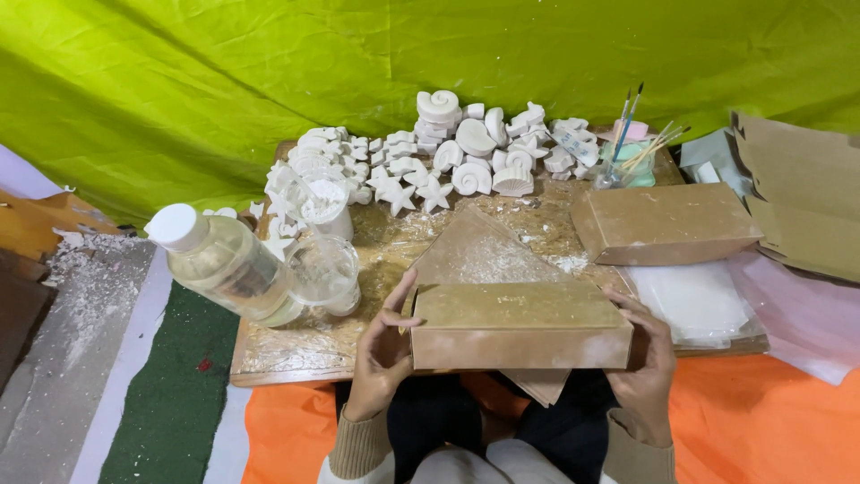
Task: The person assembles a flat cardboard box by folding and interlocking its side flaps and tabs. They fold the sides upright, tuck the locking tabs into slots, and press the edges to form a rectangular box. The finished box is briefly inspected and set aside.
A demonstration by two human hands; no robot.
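Flat brown cardboard box (518,324) sits at the low wooden bench's (296,354) near edge, long axis running left-right. Left hand (383,351) clasps its left end, right hand (645,354) its right end; both equally near, fingers curled closed around it.

Green tarp (269,72) backdrop; orange cloth (743,421), green mat (170,394) on floor.

The brown cardboard box (520,324) covers the palms of both the left hand (383,350) and the right hand (647,358), and hides most of the flat cardboard sheet (488,255) lying beneath it. The folded cardboard (802,193) at the far right runs off the frame. The brushes (632,125) in the cup are too small to tell apart.
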